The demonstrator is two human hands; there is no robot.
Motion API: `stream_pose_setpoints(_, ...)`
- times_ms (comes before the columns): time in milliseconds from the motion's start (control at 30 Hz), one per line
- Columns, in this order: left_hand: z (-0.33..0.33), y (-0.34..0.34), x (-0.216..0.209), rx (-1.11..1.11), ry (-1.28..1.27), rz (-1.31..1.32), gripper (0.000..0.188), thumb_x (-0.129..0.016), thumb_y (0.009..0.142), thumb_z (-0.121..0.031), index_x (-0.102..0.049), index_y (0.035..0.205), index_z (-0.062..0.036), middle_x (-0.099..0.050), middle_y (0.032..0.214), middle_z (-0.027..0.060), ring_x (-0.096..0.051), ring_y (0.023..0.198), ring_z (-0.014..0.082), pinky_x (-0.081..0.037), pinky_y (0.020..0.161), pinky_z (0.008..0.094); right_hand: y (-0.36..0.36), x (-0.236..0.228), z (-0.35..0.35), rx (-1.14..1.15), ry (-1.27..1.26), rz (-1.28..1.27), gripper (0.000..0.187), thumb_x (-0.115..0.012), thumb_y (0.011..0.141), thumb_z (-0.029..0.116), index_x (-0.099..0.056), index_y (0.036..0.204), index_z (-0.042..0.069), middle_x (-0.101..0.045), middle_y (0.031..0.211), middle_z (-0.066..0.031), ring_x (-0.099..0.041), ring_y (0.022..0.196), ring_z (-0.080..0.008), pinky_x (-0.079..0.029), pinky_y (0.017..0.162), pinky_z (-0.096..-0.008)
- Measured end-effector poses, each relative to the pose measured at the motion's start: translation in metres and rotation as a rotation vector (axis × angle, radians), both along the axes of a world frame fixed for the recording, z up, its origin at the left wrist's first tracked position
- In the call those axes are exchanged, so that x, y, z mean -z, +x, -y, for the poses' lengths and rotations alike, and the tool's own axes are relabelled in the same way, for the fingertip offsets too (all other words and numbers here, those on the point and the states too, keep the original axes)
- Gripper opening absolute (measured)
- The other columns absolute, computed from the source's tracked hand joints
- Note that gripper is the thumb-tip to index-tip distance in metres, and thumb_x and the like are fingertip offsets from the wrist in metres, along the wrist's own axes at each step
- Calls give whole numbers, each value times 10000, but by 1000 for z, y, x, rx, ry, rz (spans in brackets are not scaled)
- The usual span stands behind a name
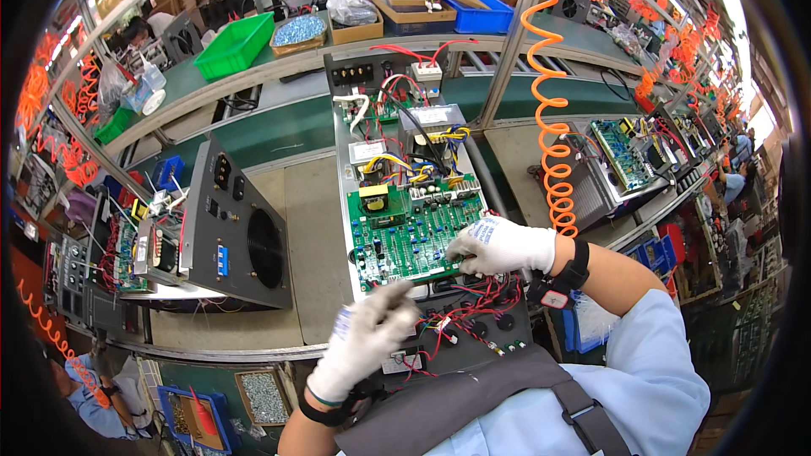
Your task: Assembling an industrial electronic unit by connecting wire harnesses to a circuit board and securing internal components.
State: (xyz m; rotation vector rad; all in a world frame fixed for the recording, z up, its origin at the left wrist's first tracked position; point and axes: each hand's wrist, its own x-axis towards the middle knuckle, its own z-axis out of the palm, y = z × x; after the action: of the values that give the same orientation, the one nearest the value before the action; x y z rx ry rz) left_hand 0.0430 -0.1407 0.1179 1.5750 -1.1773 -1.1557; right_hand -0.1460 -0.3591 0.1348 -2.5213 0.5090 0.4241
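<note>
The green printed circuit board (414, 232) already sits mounted in the open grey metal chassis (346, 177) on the counter; red wires (473, 300) at its near edge hang loose, so wiring looks unfinished. The right hand (498, 245) pinches the board's near edge. The left hand (367, 338), just nearer than the board, is curled, its hold unclear. Open room lies left of the board.
</note>
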Motion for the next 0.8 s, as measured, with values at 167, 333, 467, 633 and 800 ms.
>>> stream_pose_setpoints(167,6,-31,-23,399,-26,290,510,-694,918,-275,-593,1322,19,-724,1015,202,-712,929,313,-545,860,390,-16,-19,1,-76,-129,74,284,-622,858,208,-708,1109,109,-724,911,-147,-709,893,-319,-544,824,-421)
stream_pose_setpoints(333,-28,-6,-44,302,93,-339,381,-695,917,-125,-659,1280,-13,-743,988,61,-676,931,116,-529,844,288,-51,-14,2,69,-181,554,256,-732,785,99,-719,1037,59,-696,903,-146,-674,849,-353,-542,778,-422)
stream_pose_setpoints(467,-43,-3,-25,187,331,-288,444,-686,894,-97,-622,1316,24,-688,962,30,-606,877,79,-496,822,244,-74,-11,-10,-57,-232,536,219,-690,810,114,-734,1017,59,-707,1048,-105,-648,1045,-302,-468,970,-430)
stream_pose_setpoints(633,-29,-15,-13,-228,215,-116,315,-669,900,-52,-678,1201,41,-672,915,2,-584,786,57,-484,731,208,-79,-40,-26,132,-296,412,212,-700,811,164,-745,992,64,-702,1118,-90,-627,1123,-293,-442,1015,-438)
stream_pose_setpoints(800,-11,-23,-29,-268,-40,-313,266,-689,914,-37,-673,1158,68,-718,972,73,-674,873,102,-542,808,232,-41,-34,-60,-232,-366,439,326,-765,759,267,-721,1017,72,-689,1090,-98,-613,1145,-324,-395,1064,-437)
